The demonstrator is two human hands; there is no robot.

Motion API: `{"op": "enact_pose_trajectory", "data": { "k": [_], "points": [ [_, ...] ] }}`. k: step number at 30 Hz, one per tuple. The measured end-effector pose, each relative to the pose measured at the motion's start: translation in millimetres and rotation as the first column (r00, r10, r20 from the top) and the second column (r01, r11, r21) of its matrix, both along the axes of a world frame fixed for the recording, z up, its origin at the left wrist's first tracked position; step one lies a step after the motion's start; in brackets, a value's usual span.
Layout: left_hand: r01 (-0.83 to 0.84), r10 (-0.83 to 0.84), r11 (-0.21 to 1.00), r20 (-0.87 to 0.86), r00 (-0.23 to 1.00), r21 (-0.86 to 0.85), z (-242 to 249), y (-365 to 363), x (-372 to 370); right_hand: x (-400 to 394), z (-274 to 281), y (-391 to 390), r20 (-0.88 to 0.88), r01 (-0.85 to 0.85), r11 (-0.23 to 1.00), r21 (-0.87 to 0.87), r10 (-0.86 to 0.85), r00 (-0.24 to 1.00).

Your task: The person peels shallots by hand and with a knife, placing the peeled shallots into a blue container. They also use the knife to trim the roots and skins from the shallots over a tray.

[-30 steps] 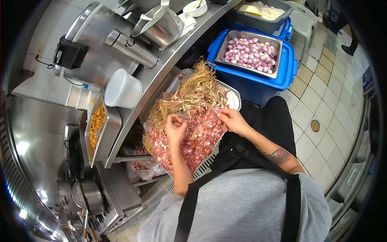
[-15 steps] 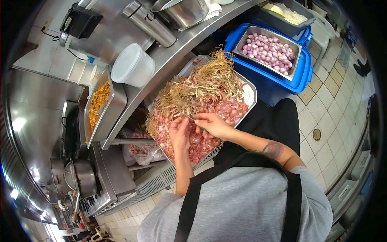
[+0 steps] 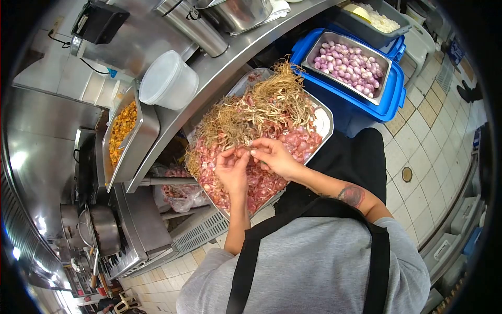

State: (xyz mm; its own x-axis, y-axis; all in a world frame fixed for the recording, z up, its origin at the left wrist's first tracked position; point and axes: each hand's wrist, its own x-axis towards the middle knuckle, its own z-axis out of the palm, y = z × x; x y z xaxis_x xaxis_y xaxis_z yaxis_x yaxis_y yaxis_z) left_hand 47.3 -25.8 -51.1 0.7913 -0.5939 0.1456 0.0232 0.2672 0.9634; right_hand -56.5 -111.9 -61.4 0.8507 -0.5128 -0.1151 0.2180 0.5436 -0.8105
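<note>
Both hands meet over a metal tray (image 3: 328,128) heaped with reddish shallot skins (image 3: 300,144) and unpeeled shallots with dry, straw-coloured stems and roots (image 3: 261,104). My left hand (image 3: 233,166) has its fingers pinched on a small reddish shallot (image 3: 242,151). Close by on its right, my right hand (image 3: 274,158) is closed, thumb and forefinger touching the same shallot. A bit of green shows under the right fingers; what it belongs to is hidden.
A steel pan of peeled purple shallots (image 3: 349,68) sits on a blue lidded box (image 3: 389,112). Beyond stands a grey tub (image 3: 384,37) with pale food. Along the steel counter (image 3: 209,78) are a white plastic tub (image 3: 168,81) and a pan of orange pieces (image 3: 123,128).
My hands have drawn together at the fingertips, the right shifting slightly up and left, the left turning a little. The view has moved slightly.
</note>
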Motion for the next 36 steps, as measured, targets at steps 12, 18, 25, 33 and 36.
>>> {"op": "enact_pose_trajectory", "data": {
  "k": [12,18,25,33,36],
  "points": [
    [0.203,-0.154,0.973,-0.345,0.926,0.108,6.3,0.8,6.8,-8.5,-3.6,-16.0,-0.06,-0.026,0.999,-0.022,0.025,0.998],
    [0.121,-0.093,0.987,-0.243,0.966,0.103,-1.9,-8.0,-2.2,-5.5,-15.8,-7.1,0.008,0.136,0.945,-0.298,-0.141,0.99],
    [0.211,-0.191,0.973,-0.185,0.964,0.093,3.8,-9.4,-9.8,-13.7,-12.4,-19.3,-0.088,0.163,0.93,-0.33,-0.202,0.975],
    [0.304,-0.289,0.953,-0.368,0.884,-0.017,14.8,-1.8,-17.9,-19.8,-7.0,-33.3,-0.117,0.237,0.953,-0.191,-0.261,0.958],
    [0.4,-0.402,0.911,-0.443,0.801,-0.104,26.0,1.3,-17.8,-23.0,-5.0,-36.4,-0.12,0.23,0.951,-0.208,-0.259,0.959]
  ]
}}
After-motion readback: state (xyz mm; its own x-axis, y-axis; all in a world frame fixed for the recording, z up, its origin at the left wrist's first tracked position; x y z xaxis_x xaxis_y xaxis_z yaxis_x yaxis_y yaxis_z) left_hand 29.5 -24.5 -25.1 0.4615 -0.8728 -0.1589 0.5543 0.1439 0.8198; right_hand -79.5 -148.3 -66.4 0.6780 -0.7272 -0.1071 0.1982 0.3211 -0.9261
